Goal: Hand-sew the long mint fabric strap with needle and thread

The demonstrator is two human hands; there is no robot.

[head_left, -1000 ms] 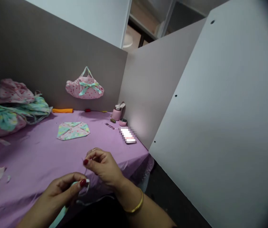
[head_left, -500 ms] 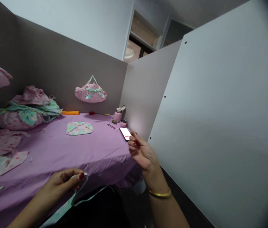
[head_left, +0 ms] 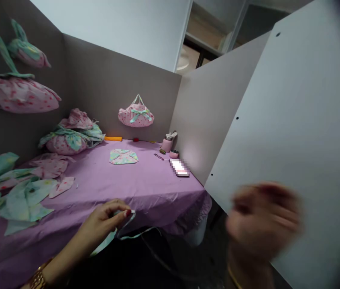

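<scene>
Near the front edge of the table, my left hand [head_left: 111, 218] pinches the end of a narrow pale green fabric strap [head_left: 139, 234] between thumb and forefinger. The strap loops down below the fingers, and a wider pale green piece of cloth [head_left: 105, 245] shows partly behind the wrist. Off to the right, away from the table, my right hand [head_left: 264, 216] is raised in front of the white panel. It is smeared by motion, but its fingers look curled closed. Whatever they may hold is too blurred to make out.
A purple cloth [head_left: 97, 180] covers the table. On it lie a folded floral piece [head_left: 123, 157], a phone [head_left: 179, 167], small scissors-like snips [head_left: 159, 157], a pink bottle [head_left: 166, 143] and heaped fabric [head_left: 67, 142]. A white panel [head_left: 293, 140] stands at the right.
My right hand has swung right and toward me, from near the phone to before the white panel. My left hand keeps its pinch on the strap. The view has turned left.
</scene>
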